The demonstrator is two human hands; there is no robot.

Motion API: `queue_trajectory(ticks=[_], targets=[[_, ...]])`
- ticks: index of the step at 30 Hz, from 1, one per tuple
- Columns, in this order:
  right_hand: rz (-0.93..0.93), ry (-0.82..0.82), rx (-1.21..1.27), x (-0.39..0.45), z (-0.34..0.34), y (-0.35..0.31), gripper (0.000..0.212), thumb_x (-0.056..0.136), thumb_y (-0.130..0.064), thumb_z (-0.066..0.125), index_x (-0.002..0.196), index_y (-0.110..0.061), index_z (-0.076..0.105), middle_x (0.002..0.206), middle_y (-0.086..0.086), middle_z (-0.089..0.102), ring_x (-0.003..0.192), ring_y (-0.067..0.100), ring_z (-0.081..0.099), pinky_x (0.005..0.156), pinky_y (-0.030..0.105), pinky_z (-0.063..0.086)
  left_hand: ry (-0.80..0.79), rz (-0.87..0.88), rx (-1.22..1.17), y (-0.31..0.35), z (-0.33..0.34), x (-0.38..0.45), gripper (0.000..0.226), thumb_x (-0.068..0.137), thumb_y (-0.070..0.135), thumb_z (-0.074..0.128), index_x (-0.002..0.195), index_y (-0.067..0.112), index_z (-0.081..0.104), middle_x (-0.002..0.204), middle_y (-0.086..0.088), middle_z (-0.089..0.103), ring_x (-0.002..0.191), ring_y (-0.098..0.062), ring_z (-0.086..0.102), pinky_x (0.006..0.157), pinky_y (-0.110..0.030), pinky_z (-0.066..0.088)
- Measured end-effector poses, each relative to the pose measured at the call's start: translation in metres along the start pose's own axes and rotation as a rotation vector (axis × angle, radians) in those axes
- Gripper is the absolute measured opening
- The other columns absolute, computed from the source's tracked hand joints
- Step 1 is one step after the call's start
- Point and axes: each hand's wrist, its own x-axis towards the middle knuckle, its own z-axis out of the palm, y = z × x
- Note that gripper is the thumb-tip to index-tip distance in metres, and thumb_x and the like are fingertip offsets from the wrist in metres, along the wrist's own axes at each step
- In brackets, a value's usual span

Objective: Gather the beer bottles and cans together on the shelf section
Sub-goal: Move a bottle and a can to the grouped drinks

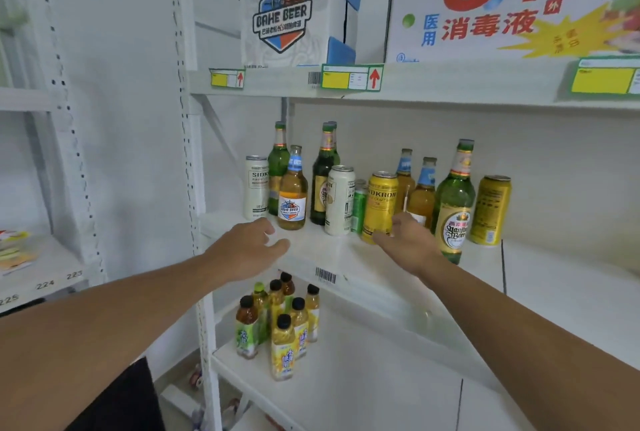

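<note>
Both hands reach over the front of the middle shelf (311, 250), where the beer stands in a loose row toward the back. The left hand (254, 245) hovers with fingers relaxed and spread, holding nothing, just in front of the white can (257, 188) and the amber bottle (293, 190) with the blue-and-orange label. The right hand (407, 240) is at the base of the yellow can (380, 205), fingers extended toward it; whether they touch it I cannot tell.

Behind the amber bottle stands a green bottle (279, 160). To its right come a dark green bottle (323, 174), a second white can (340, 200), a small green can (359, 205) partly hidden, then the yellow can. Two more amber bottles (424, 188) stand behind the right hand, next to a tall green bottle (455, 202) near the shelf edge, and another yellow can (491, 209) stands furthest right.

The shelf above carries a beer carton (287, 11) and a large box (502, 1) with red "84". The shelf below holds tea bottles (280, 323) with black caps.
</note>
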Motion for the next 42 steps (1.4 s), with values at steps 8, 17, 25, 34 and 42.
queue_trajectory(ticks=[8, 17, 25, 34, 42], targets=[[-0.013, 0.152, 0.185, 0.069, 0.026, 0.007, 0.07, 0.078, -0.047, 0.074, 0.137, -0.021, 0.049, 0.125, 0.003, 0.058, 0.112, 0.025, 0.058, 0.094, 0.04, 0.048, 0.254, -0.009, -0.344, 0.019, 0.013, 0.087, 0.051, 0.102, 0.033, 0.073, 0.143, 0.018, 0.045, 0.127, 0.001, 0.061, 0.114, -0.019, 0.059, 0.091, -0.031, 0.048], [0.02, 0.236, 0.306, 0.096, 0.048, 0.012, 0.073, 0.09, -0.033, 0.082, 0.148, -0.024, 0.04, 0.125, -0.001, 0.064, 0.11, 0.022, 0.062, 0.102, 0.048, 0.053, 0.182, 0.067, -0.521, 0.003, 0.037, 0.166, 0.077, 0.076, 0.045, 0.093, 0.141, 0.033, 0.052, 0.131, 0.006, 0.065, 0.123, -0.021, 0.065, 0.1, -0.04, 0.056], [0.008, 0.248, 0.295, 0.102, 0.052, 0.017, 0.061, 0.091, -0.03, 0.082, 0.138, -0.026, 0.044, 0.116, -0.007, 0.063, 0.105, 0.018, 0.062, 0.097, 0.043, 0.053, 0.246, 0.065, -0.586, -0.012, 0.058, 0.201, 0.095, 0.055, 0.069, 0.088, 0.138, 0.036, 0.058, 0.125, 0.007, 0.072, 0.115, -0.022, 0.071, 0.1, -0.051, 0.061], [-0.035, 0.252, 0.302, 0.085, 0.046, 0.015, 0.062, 0.089, -0.039, 0.084, 0.135, -0.025, 0.045, 0.099, -0.021, 0.062, 0.096, 0.015, 0.066, 0.091, 0.04, 0.056, 0.237, 0.081, -0.561, 0.007, 0.04, 0.153, 0.056, 0.079, 0.045, 0.092, 0.128, 0.032, 0.07, 0.119, 0.006, 0.076, 0.113, -0.021, 0.071, 0.093, -0.042, 0.061], [-0.121, 0.236, 0.335, 0.055, 0.033, 0.008, 0.064, 0.084, -0.047, 0.086, 0.131, -0.028, 0.048, 0.112, -0.011, 0.07, 0.104, 0.014, 0.069, 0.093, 0.045, 0.06, 0.236, 0.116, -0.598, 0.024, 0.025, 0.096, 0.049, 0.085, 0.039, 0.09, 0.128, 0.031, 0.068, 0.113, 0.012, 0.073, 0.101, -0.003, 0.067, 0.08, -0.027, 0.056]])
